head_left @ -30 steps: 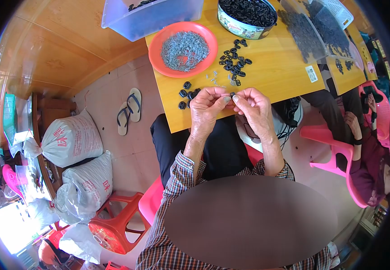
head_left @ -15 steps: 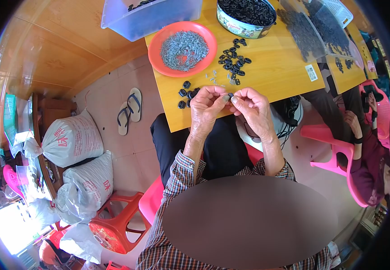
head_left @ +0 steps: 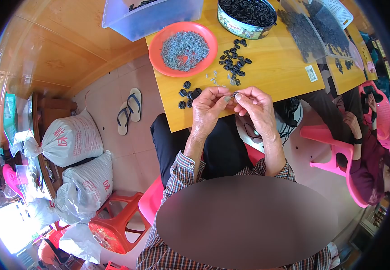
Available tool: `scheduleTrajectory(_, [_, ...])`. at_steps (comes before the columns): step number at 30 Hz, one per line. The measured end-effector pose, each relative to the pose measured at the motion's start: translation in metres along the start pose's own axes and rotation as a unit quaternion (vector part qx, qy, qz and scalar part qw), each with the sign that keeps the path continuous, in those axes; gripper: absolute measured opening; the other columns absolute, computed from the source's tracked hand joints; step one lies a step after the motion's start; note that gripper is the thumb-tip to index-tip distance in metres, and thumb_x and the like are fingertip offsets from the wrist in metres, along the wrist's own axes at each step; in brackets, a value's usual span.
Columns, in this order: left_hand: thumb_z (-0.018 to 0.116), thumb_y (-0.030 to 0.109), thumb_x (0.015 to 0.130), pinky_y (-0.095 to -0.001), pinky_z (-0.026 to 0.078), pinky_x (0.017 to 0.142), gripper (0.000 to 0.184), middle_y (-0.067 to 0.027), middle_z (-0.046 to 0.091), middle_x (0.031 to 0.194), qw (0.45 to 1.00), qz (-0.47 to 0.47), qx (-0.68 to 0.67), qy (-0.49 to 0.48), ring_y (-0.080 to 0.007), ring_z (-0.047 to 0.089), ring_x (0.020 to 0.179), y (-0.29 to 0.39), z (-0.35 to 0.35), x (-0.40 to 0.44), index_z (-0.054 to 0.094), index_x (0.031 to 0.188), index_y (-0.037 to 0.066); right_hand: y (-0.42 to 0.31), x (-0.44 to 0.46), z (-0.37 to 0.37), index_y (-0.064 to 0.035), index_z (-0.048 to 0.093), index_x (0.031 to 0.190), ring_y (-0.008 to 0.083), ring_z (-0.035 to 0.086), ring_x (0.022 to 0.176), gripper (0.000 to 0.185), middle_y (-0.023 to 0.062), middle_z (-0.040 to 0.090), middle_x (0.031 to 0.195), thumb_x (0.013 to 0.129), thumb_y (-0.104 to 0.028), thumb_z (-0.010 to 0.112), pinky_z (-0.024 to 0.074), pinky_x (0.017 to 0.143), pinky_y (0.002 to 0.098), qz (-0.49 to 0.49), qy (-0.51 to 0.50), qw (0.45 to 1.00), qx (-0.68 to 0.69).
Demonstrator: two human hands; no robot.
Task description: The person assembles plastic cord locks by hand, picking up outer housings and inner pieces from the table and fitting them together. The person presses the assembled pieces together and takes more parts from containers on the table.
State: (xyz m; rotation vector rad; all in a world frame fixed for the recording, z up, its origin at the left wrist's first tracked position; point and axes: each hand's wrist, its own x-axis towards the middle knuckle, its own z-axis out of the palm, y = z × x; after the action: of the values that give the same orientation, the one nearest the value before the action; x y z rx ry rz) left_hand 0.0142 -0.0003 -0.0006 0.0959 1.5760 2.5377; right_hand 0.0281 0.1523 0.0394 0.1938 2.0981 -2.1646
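My left hand (head_left: 207, 110) and my right hand (head_left: 259, 108) meet over the near edge of the yellow table (head_left: 267, 76). Between my right thumb and fingers is a small black plastic part (head_left: 236, 94), mostly covered. The left thumb and forefinger are pinched together beside it; what they hold is too small to make out. Just beyond my fingers lie several loose grey pins (head_left: 215, 78) and a scatter of black oval plastic parts (head_left: 234, 63). More black parts (head_left: 183, 93) sit left of my left hand. A red plate (head_left: 156, 60) holds a heap of grey pins.
A round tin (head_left: 242, 32) full of black parts stands at the back, beside a clear plastic bin (head_left: 152, 22). Another clear container (head_left: 314, 38) lies to the right. A person (head_left: 366, 157) sits at right on a pink chair (head_left: 328, 135). Sandals (head_left: 129, 110) and white sacks (head_left: 75, 137) are on the floor.
My fingertips have drawn slightly apart. The right hand has shifted a little to the right with the black part, and the left thumb has come off it.
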Motion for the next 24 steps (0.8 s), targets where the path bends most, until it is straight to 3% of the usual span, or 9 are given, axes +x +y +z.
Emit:
scheduleTrajectory(16, [0.058, -0.007, 0.087, -0.0280, 0.054, 0.077, 0.015, -0.0103, 0.066, 0.092, 1.000, 0.017, -0.002, -0.008, -0.0148, 0.065, 0.082, -0.0023, 0.0016, -0.0008, 0.058, 0.102, -0.004, -0.0043, -0.0010, 0.0014, 0.0019, 0.062, 0.094, 0.0068, 0.058, 0.061, 0.018, 0.0049, 0.063, 0.073, 0.088, -0.014, 0.065, 0.0455, 0.052, 0.0180, 0.032, 0.013, 0.999, 0.040])
scheduleTrajectory(24, [0.059, -0.006, 0.086, -0.0273, 0.054, 0.074, 0.013, -0.0096, 0.066, 0.086, 1.000, 0.022, 0.021, -0.004, -0.0145, 0.065, 0.077, -0.0049, -0.0008, 0.0000, 0.059, 0.100, -0.004, -0.0052, -0.0018, -0.0011, -0.0021, 0.064, 0.090, 0.0042, 0.054, 0.059, 0.017, -0.0004, 0.060, 0.071, 0.087, -0.018, 0.067, 0.0431, 0.054, 0.0168, 0.032, 0.011, 0.999, -0.014])
